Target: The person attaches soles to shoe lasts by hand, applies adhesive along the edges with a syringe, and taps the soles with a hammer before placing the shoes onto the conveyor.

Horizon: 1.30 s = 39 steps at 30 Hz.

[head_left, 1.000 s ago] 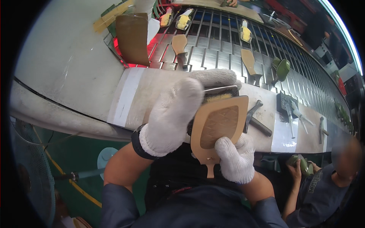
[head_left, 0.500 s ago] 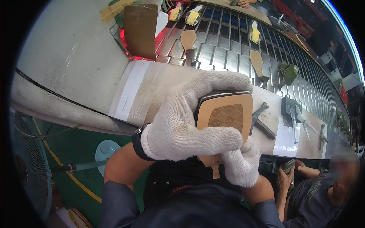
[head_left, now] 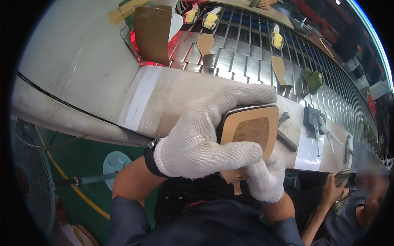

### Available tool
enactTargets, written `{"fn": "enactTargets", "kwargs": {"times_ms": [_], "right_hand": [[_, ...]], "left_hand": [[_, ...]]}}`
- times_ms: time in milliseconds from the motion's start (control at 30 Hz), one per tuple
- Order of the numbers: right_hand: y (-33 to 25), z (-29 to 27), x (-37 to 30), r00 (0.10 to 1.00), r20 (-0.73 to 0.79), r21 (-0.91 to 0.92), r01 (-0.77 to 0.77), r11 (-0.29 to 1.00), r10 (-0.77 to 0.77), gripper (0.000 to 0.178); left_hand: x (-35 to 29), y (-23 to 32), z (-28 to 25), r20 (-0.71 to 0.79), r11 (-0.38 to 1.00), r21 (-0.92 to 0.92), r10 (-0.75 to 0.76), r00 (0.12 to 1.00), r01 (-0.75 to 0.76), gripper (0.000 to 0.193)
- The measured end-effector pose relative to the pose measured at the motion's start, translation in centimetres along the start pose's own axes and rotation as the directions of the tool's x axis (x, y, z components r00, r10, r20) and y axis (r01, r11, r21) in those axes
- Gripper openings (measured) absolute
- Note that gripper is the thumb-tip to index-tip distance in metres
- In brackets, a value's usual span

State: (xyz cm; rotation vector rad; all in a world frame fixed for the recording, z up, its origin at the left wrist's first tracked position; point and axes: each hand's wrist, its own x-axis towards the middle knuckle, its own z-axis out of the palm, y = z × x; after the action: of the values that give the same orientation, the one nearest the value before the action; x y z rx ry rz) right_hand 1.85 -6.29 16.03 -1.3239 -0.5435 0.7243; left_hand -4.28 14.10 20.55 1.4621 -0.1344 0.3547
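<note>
Lowered since a second ago, the thumb of the white knit-gloved left hand (head_left: 201,143) presses across a tan, paddle-shaped, leather-like sole (head_left: 252,130), just right of its palm; the fingers curl round the far edge. The long axis slants from those fingers past the white knit-gloved right hand (head_left: 267,178), which grips the near right edge. Brown quilting shows mid-face, dark rim behind.

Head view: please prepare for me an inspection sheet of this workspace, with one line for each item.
Surface: pale bench, white strip across it.
In hand: tan sole, patterned face showing.
Clutter: dark handle right of the sole; black block with pale tools beside it.
Hands: both gloved; left hand wraps the sole from its left, right hand grips its lower right edge.
Cables: thin cable by the fan; ends unclear.
Surroundings: conveyor bearing shoe parts; co-worker at lower right.
</note>
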Motion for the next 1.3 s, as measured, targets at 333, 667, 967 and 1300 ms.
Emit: {"fn": "enactTargets", "kwargs": {"times_ms": [333,667,967,1300], "right_hand": [[-1.3,-0.3,0.5,1.000,-0.002,-0.048,-0.022,0.999,0.022,0.025],[-2.5,1.5,0.4,0.989,0.142,-0.285,0.012,0.959,0.030,0.022],[-2.7,1.6,2.2,0.990,0.104,-0.113,-0.088,0.990,0.100,0.029],[-3.1,-1.7,5.9,1.000,0.002,0.009,-0.011,1.000,0.011,0.041]], "left_hand": [[0.2,-0.7,-0.1,0.016,0.985,-0.173,0.003,1.000,0.000,0.068],[-1.7,2.8,-0.2,-0.182,0.992,-0.079,-0.108,0.977,0.095,0.030],[2.0,1.9,-2.6,-0.146,0.996,-0.091,-0.015,0.989,0.002,0.040],[5.5,-4.7,-2.9,-0.034,0.916,-0.383,0.114,0.993,-0.118,0.062]]}}
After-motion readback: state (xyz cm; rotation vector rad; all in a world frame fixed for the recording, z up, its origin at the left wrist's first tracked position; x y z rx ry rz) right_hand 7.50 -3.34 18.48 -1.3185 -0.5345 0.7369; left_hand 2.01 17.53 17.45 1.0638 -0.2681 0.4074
